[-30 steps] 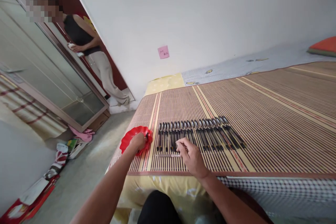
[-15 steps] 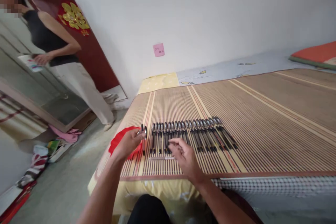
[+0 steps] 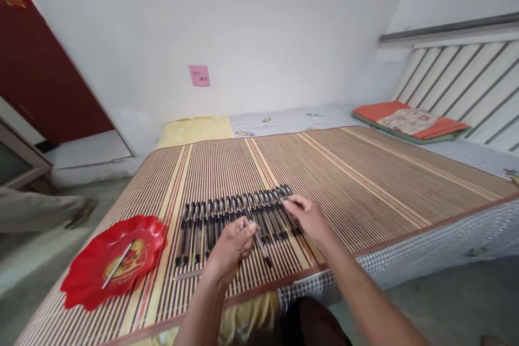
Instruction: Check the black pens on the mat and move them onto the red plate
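A row of black-capped pens (image 3: 203, 232) with clear barrels lies side by side on the striped mat. My left hand (image 3: 231, 243) is closed in a pinch around a pen (image 3: 263, 248), which slants over the middle of the row. At the row's right end, my right hand (image 3: 310, 216) has its thumb and forefinger together by the pen caps; whatever is between them is hidden. A pale, slim tube (image 3: 187, 275) lies crosswise below the row, partly behind my left wrist.
On the left side of the mat (image 3: 336, 173) sits a red scalloped plate (image 3: 83, 275) holding a thin white stick (image 3: 117, 266). Folded orange bedding (image 3: 367, 112) rests at the back right beside a slatted headboard (image 3: 458, 81). Another person's leg (image 3: 36, 208) shows at far left.
My view has turned right. My left hand has moved from beside the plate to the middle of the row with a pen; my right hand has shifted to the row's right end.
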Demonstrator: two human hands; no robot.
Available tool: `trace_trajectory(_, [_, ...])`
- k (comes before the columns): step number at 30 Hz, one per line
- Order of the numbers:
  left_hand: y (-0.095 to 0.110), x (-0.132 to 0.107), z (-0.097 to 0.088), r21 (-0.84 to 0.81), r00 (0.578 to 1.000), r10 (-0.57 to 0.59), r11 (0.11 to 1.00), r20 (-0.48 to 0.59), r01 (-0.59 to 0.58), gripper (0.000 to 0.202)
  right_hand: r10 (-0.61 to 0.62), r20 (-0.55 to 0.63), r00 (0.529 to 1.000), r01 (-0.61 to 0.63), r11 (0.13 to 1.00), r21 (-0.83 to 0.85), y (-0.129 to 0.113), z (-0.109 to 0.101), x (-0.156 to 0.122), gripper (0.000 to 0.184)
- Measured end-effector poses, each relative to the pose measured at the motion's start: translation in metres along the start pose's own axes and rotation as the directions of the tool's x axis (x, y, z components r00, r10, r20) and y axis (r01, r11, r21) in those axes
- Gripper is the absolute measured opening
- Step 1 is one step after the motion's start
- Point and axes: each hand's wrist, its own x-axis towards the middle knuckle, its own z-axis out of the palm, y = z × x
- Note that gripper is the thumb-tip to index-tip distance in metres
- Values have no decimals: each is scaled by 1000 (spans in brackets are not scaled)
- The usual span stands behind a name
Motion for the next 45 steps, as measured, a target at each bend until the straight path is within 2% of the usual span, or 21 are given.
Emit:
trace_trajectory(3, [-3,2,3,-62,998,-21,998,62,25,47,82,-74,994,-93,983,-156,32,-32,52,34])
trace_trajectory(5, [-3,3,4,-76,997,-30,996,72,35,47,139,-81,987,-155,951,-268,49,-42,82,34])
trace_trajectory(9, [-4,5,0,-84,999,-31,996,44,35,49,219,-57,974,-221,866,-448,71,-42,120,25])
trace_trajectory(13, [-5,7,-3,-98,999,-36,995,16,37,49,255,-20,967,-224,807,-547,84,-37,133,22])
trace_trajectory(22, [-5,7,-7,-105,1000,-11,994,13,12,43,226,3,974,-181,787,-590,99,-36,137,24])
trace_trajectory(36, [-9,7,-6,-102,997,-35,994,66,41,40,105,-34,994,-108,868,-485,101,-32,126,21])
trace_trajectory(41, [-10,8,-6,-103,998,-21,994,61,27,41,70,-123,990,-113,916,-384,73,-31,115,13])
trace_trajectory(43, [-9,8,-5,-106,998,-15,994,58,21,42,37,-156,987,-87,940,-330,51,-29,98,17])
trace_trajectory(45, [-8,7,-3,-112,998,-11,994,55,18,45,2,-115,993,-32,965,-261,24,-23,71,25])
